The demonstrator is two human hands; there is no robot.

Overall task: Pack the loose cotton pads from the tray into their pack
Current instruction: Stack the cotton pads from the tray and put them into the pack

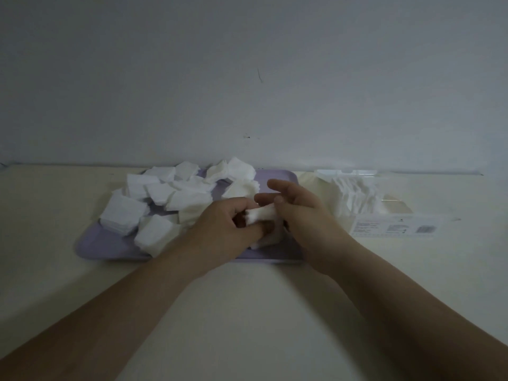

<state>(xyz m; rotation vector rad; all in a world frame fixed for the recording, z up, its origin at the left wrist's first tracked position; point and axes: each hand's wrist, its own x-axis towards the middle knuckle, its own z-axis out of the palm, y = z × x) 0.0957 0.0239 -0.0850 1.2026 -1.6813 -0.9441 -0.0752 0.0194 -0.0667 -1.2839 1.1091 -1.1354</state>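
Over the right half of the tray [93, 250], both grips meet on one small stack of pads [265, 213].

Left grip [228, 218]: fingers curled round the stack's left end; I cannot see the thumb.

Right grip [299, 209]: thumb pressed on the stack's right end, apparently pinching it against the fingers beneath. The forefinger juts out straight and touches nothing.

So both grips are closed on the same stack. I judge the two-sided hold is for squaring the edges. Thin pads slide over one another, and a neat block should enter a narrow opening where a ragged one would catch.

Loose pads [123, 213] lie in tumbled heaps across the left and far parts of the tray, some overhanging its far rim. A few more lie flat under the held stack.

Pack [395, 228]: on the bench [247, 312] just right of the tray, clear film, label toward me, a row of pads [354, 193] already inside. I cannot make out its mouth in this dim light. The placement suits the right grip, giving a short carry from tray to pack.

Task well short of done; most pads are on the tray.
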